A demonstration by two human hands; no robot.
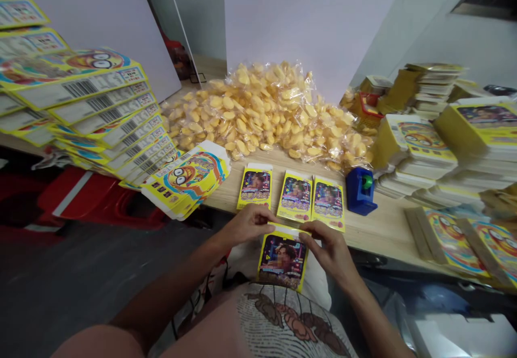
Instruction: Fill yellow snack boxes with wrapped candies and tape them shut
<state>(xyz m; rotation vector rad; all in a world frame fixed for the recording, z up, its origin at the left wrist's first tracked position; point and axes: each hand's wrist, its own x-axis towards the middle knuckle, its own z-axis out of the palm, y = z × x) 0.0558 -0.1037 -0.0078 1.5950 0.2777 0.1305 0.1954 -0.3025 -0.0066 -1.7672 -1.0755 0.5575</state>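
Close to my body, a yellow printed box with a dark picture panel is held at its top edge from both sides. The fingers of my left hand pinch its upper left corner. At the upper right corner, my right hand grips it between thumb and fingers. A pale flap shows along the top between the hands. Just beyond, on the wooden table, lie three similar cards or small boxes: one on the left, one in the middle and one on the right.
Clear bags of yellow oval pieces are heaped along the back. Overlapping printed boxes pile up on the left, with a flattened box in front. A blue tape dispenser stands before card stacks. A red stool is lower left.
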